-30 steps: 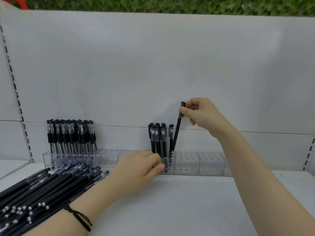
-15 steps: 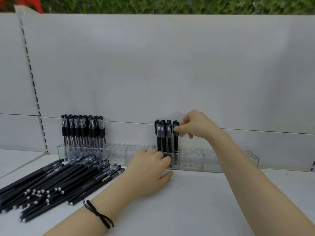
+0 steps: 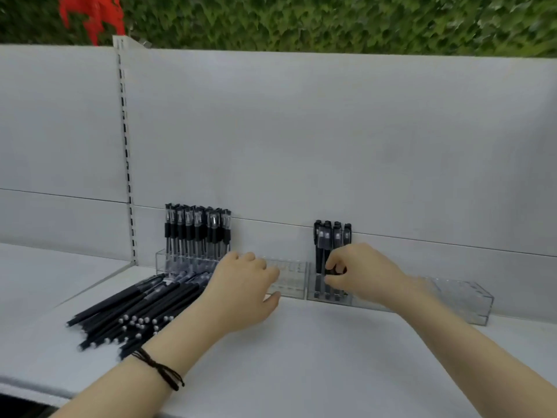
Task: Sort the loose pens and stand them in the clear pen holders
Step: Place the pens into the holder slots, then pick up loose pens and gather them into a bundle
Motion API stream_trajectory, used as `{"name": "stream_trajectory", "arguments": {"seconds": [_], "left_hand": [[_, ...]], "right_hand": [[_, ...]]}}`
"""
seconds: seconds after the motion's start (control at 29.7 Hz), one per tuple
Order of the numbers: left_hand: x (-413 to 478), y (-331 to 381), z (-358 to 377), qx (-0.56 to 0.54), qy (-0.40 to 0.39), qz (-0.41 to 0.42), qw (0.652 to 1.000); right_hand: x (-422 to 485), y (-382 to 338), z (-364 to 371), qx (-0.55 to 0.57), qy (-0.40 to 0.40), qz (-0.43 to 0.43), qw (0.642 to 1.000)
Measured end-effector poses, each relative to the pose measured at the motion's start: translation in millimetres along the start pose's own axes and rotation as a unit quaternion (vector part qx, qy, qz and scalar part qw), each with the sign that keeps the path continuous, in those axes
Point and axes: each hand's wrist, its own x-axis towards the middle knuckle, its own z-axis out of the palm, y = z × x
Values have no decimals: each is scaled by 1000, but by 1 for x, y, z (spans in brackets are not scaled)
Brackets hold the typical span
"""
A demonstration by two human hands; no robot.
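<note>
Two clear pen holders stand end to end against the back panel. The left holder (image 3: 291, 277) has a row of capped black pens (image 3: 196, 233) at its left end. The right holder (image 3: 461, 300) has a few black pens (image 3: 331, 236) at its left end. My right hand (image 3: 366, 277) is at those pens, thumb and forefinger pinching a barrel low down. My left hand (image 3: 245, 292) rests against the front of the left holder, with its fingers relaxed. A pile of loose black pens (image 3: 135, 309) lies on the shelf to the left.
The white shelf (image 3: 316, 357) runs to a front edge near me. Behind it stands a white back panel with a slotted upright (image 3: 125, 152) at the left. The right holder's long right part holds no pens.
My right hand stood the raised pen in the right holder and slid from its cap down to the barrel. My left hand shifted left along the holders. The view swung left.
</note>
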Motion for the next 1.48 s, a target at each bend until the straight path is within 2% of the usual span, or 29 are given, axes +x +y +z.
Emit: {"name": "stream_trajectory", "arguments": {"seconds": [0.13, 0.37, 0.47, 0.74, 0.91, 1.04, 1.34, 1.48], "left_hand": [[-28, -48, -5, 30, -2, -15, 999], [-72, -118, 7, 7, -12, -20, 1000], [-78, -137, 13, -10, 7, -11, 1000], [-66, -158, 26, -97, -29, -10, 995], [-56, -162, 40, -116, -43, -24, 992], [-62, -164, 44, -153, -62, -39, 985], [-63, -165, 40, -216, -39, -78, 973], [-64, -164, 36, -263, -44, -108, 958]], "right_hand": [[-12, -38, 18, -51, -8, -36, 998], [-1, -102, 42, -7, -41, -30, 999], [15, -126, 48, 35, -54, -17, 998], [64, -171, 74, 87, -68, 92, 990], [78, -182, 85, 49, -64, 156, 984], [85, -192, 92, 24, -85, 163, 983], [85, -187, 92, 260, -95, 183, 943], [81, -185, 86, 378, -94, 175, 904]]}}
